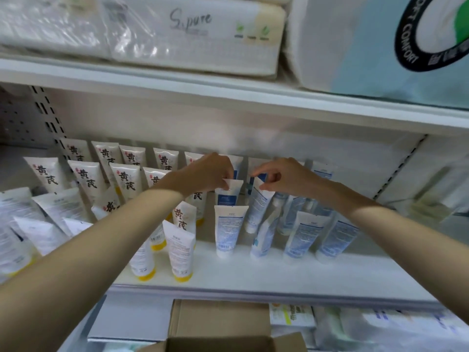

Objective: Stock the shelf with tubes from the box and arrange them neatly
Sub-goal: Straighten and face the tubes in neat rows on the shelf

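Note:
Both my arms reach onto the white middle shelf [253,273]. My left hand [208,175] pinches the flat top edge of an upright white-and-blue tube [228,195] in the second row. My right hand [281,176] pinches the top of a neighbouring blue-and-white tube [258,207], which leans to the left. More blue tubes stand in front and to the right, one of them at the front [227,229]. White tubes with yellow caps and black characters [127,181] fill the shelf's left half. The open cardboard box [220,323] sits below the shelf edge.
The shelf above holds wrapped tissue packs [193,34] and a large white-and-blue package [380,44]. Flat white pouches [20,219] lie at the far left. Packaged goods [380,326] fill the lower shelf to the right of the box. Bare shelf surface shows at the front right.

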`<control>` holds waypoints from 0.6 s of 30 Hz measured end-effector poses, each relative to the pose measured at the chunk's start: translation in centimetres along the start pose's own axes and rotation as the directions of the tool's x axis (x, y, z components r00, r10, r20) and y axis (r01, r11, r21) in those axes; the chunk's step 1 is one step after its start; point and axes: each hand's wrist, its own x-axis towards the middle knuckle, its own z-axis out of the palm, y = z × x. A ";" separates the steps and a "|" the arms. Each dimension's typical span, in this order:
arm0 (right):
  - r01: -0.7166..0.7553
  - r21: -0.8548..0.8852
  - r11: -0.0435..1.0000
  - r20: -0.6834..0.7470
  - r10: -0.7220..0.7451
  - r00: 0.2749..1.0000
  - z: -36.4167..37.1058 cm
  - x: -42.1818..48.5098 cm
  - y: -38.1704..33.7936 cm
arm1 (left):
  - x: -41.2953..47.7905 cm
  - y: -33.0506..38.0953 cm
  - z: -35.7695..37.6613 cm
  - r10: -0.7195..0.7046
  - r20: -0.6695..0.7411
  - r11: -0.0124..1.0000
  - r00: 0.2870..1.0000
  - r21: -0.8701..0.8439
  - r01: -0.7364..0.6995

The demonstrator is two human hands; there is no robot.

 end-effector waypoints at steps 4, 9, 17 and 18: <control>0.023 -0.024 0.999 -0.011 -0.023 1.000 -0.1 0.1 -0.1 | -0.2 0.4 -0.5 0.038 0.025 0.999 0.999 0.033 -0.039; 0.020 0.013 1.000 0.061 -0.021 0.998 -0.5 0.1 -0.1 | -0.1 0.6 -0.8 0.013 0.045 0.997 0.999 0.069 -0.016; -0.039 0.098 0.994 0.265 0.012 0.964 -2.0 0.6 0.4 | -0.1 0.7 -1.1 -0.010 0.036 0.995 0.999 0.103 0.006; -0.038 0.094 0.995 0.261 0.012 0.965 -1.9 0.6 0.3 | -0.1 0.7 -1.1 -0.011 0.045 0.996 0.999 0.090 0.007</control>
